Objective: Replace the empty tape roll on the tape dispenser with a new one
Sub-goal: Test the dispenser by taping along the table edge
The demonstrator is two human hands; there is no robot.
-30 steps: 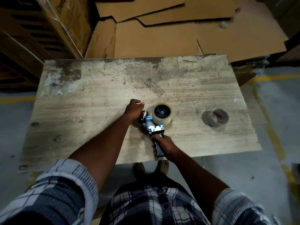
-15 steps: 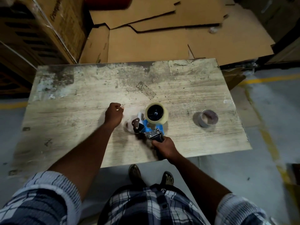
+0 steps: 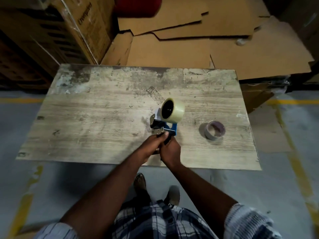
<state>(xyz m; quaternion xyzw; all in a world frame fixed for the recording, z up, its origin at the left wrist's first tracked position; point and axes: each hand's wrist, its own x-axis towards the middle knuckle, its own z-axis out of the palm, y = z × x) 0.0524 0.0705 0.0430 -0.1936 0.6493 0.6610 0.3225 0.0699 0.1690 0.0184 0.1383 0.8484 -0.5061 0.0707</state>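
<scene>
As left hand and right hand clasp tape dispenser, carton print blurs.

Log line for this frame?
new tape roll: on tape dispenser | left hand, right hand: grip its handle | empty core: on table, apart

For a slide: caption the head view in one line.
Left hand and right hand hold the tape dispenser, new roll mounted, at the table; empty core lies nearby.
</scene>
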